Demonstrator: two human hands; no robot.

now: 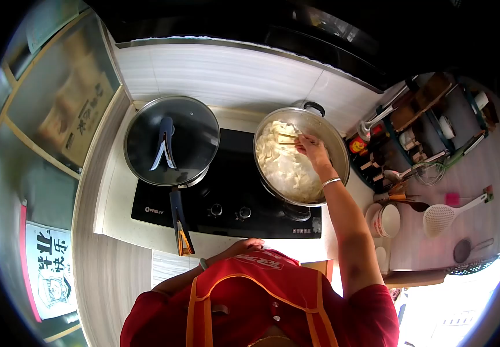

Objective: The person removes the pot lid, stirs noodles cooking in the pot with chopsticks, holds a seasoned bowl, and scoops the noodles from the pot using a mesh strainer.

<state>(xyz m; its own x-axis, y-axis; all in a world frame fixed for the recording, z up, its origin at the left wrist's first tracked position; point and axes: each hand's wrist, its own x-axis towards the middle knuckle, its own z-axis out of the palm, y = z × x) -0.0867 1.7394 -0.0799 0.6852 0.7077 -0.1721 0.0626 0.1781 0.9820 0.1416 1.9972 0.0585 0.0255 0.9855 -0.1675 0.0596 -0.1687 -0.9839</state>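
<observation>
My right hand [312, 151] is closed on a pair of chopsticks [287, 139], reaching over the pot from its right side. The chopstick tips are among pale, folded pieces that look like dumplings or wontons [281, 162]. These fill much of the wide metal pot [335, 156], with whitish steam or cloudy liquid around them. My left hand [245, 247] lies against the front of my red apron [227, 269], near the counter's front edge. Its fingers look stretched out and hold nothing visible, though the apron hides part of the hand.
A pan with a glass lid [195, 130] stands on the left of the black cooktop [232, 196], its handle [178, 222] jutting over the front edge. To the right are stacked bowls [387, 221], a white skimmer [439, 220], a whisk [429, 172] and a ladle [365, 130].
</observation>
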